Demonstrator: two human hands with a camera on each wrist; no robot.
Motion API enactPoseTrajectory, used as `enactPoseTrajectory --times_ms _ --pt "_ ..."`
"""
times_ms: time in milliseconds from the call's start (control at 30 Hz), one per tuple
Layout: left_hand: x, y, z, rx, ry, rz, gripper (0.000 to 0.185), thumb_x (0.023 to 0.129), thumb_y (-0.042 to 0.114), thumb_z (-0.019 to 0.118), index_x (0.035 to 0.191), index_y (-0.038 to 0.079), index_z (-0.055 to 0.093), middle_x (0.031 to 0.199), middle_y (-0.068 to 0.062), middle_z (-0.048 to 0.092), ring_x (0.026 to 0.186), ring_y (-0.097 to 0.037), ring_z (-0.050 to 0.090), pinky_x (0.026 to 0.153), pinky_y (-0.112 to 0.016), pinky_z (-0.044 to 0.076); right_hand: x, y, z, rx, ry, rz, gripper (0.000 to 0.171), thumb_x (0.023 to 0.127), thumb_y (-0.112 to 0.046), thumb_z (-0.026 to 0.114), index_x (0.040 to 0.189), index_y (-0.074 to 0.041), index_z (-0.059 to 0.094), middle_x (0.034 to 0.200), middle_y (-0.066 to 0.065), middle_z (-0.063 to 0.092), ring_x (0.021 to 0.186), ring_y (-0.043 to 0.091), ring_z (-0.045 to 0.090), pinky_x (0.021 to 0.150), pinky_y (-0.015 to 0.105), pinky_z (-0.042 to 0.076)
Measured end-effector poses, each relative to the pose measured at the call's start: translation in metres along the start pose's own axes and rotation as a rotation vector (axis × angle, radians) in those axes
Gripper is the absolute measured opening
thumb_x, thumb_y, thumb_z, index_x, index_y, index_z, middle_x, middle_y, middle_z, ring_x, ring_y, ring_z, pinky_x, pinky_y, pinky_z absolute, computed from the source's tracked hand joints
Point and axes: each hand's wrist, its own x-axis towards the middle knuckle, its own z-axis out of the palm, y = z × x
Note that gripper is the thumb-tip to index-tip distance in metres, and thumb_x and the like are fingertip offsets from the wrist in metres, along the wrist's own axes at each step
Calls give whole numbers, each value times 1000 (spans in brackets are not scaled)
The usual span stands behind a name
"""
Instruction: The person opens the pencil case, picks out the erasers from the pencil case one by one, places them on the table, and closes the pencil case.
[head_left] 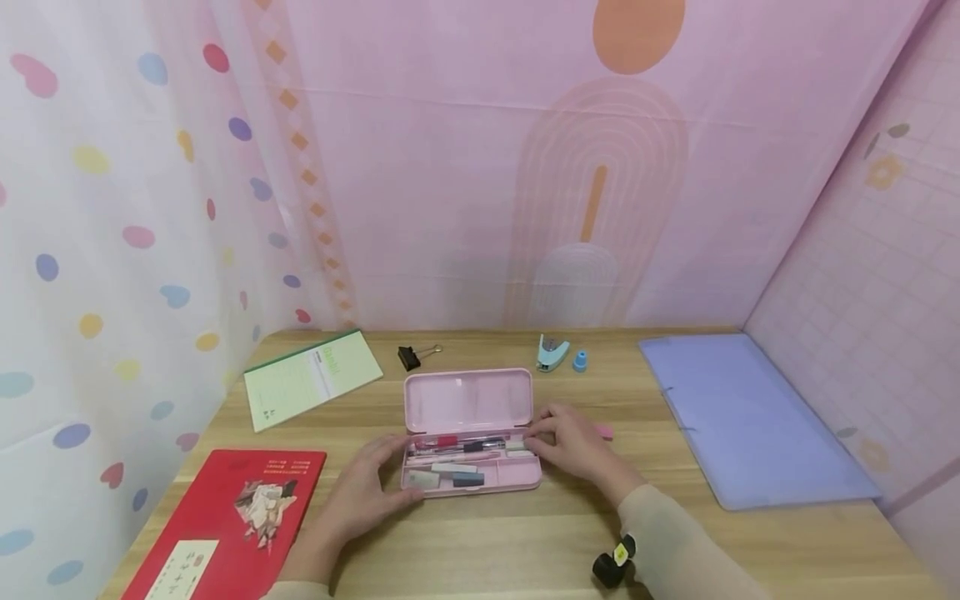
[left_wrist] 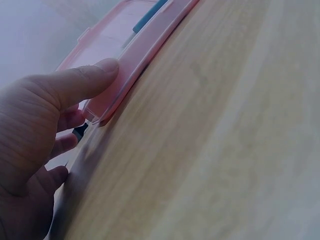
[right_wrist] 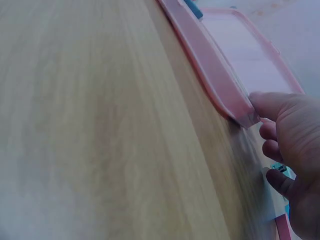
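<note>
A pink pencil case (head_left: 517,476) lies on the table with its lid (head_left: 468,402) raised at the back. Several pens (head_left: 450,457), a white eraser-like block (head_left: 423,479) and a dark blue-grey piece (head_left: 468,479) are inside. My left hand (head_left: 367,487) grips the case's left end; in the left wrist view its thumb (left_wrist: 90,80) presses the front corner. At the opposite end, my right hand (head_left: 567,443) holds the case's right side. The right wrist view shows that thumb (right_wrist: 270,104) on the rim, with the other fingers partly hidden behind.
Left of the case lie a red booklet (head_left: 240,508) and a pale green notepad (head_left: 315,379). Behind it are a black binder clip (head_left: 408,357), a light blue stapler (head_left: 552,354) and a small blue object (head_left: 581,361). A lavender folder (head_left: 750,417) lies right; a pink item (head_left: 604,432) sits nearer.
</note>
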Motion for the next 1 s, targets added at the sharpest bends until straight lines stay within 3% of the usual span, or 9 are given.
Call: enactPoseTrajectory --times_ms 300,567,667,833,1000 --pt "0 0 1 -1 5 2 87 66 61 79 139 24 51 144 -7 46 135 -32 37 107 -58 32 0 -6 -1 -125 -5 -78 17 91 -29 67 99 -19 77 100 -8 56 92 9 49 81 31 48" --pt "-1 2 2 -5 1 3 84 67 57 81 139 25 51 143 -6 47 135 -32 37 107 -59 32 -5 -5 3 -271 122 -276 14 89 -22 70 99 -14 75 97 -6 56 89 10 50 80 27 50" --pt "-1 2 2 -9 4 -1 84 67 56 81 139 24 52 143 -6 47 135 -32 37 107 -59 32 -5 -4 2 -255 99 -260 13 90 -23 69 99 -15 75 101 -6 57 93 10 51 83 27 51" --pt "-2 0 2 -5 -2 -14 86 66 58 81 139 22 51 143 -6 47 135 -32 37 107 -58 32 -5 -1 -1 -131 8 -130 16 89 -27 70 101 -18 75 108 -7 57 100 10 53 90 32 50" --pt "-1 0 2 -7 1 -8 87 65 59 80 139 22 52 143 -7 47 135 -32 37 108 -58 32 -1 0 -6 -66 -39 -88 19 88 -27 71 103 -17 76 105 -8 58 96 10 53 87 33 49"
